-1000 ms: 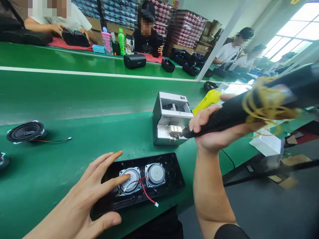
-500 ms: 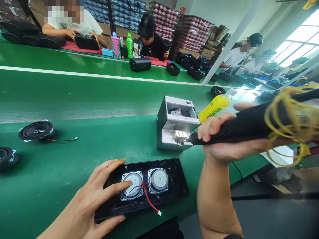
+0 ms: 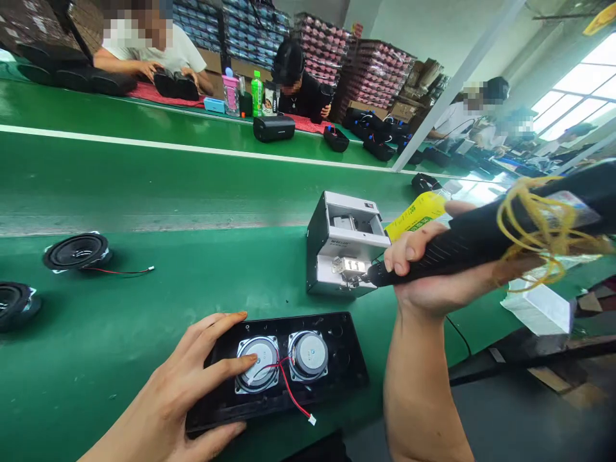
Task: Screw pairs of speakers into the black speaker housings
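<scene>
Barely moved: right hand [image 3: 433, 282] clenches screwdriver [image 3: 474, 236] at, perhaps, a screw feeder [image 3: 332, 253]; left hand [image 3: 178, 398] splayed on panel [image 3: 344, 362], green bench [image 3: 144, 192].

No lettering is legible, even on the grey box [image 3: 321, 256]

On the green table [image 3: 192, 276], the black rectangular plastic speaker panel [image 3: 347, 367] lies at the near edge, with two round silver speaker drivers [image 3: 308, 354] side by side in it. The left hand [image 3: 178, 398] rests on the panel's left end. Behind the panel, to the right, stands the grey metal box-shaped feeder [image 3: 332, 247]. The black electric screwdriver [image 3: 476, 240], in the right hand [image 3: 433, 285], meets its front from the right. Two loose black round speakers [image 3: 77, 251] lie well apart to the left.
</scene>
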`<state>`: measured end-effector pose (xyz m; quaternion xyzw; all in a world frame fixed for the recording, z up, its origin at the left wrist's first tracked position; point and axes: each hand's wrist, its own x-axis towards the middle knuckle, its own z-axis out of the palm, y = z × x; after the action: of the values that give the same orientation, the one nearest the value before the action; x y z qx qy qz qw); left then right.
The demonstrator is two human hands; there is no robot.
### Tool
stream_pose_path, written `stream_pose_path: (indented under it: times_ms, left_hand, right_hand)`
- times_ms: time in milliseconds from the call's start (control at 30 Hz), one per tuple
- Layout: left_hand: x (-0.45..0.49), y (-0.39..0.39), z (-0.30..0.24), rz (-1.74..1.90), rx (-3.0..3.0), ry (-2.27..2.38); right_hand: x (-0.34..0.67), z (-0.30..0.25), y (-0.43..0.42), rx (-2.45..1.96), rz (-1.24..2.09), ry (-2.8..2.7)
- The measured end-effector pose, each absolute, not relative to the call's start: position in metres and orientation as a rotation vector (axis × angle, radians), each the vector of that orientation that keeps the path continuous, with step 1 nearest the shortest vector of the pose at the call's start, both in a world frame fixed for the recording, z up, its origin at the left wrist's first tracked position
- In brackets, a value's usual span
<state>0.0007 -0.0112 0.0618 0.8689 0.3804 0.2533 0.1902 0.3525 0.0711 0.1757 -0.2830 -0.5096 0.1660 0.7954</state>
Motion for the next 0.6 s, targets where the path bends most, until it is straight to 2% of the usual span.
stream_pose_path:
  times_ms: [367, 600]
  left_hand:
    - [-0.001, -0.012, 0.059, 0.675, 2.459, 1.047]
    - [0.001, -0.012, 0.062, 0.680, 2.442, 1.054]
  right_hand:
    - [0.339, 0.188, 0.082, -0.640, 0.273, -1.023]
    - [0.340, 0.180, 0.085, -0.666, 0.329, -1.017]
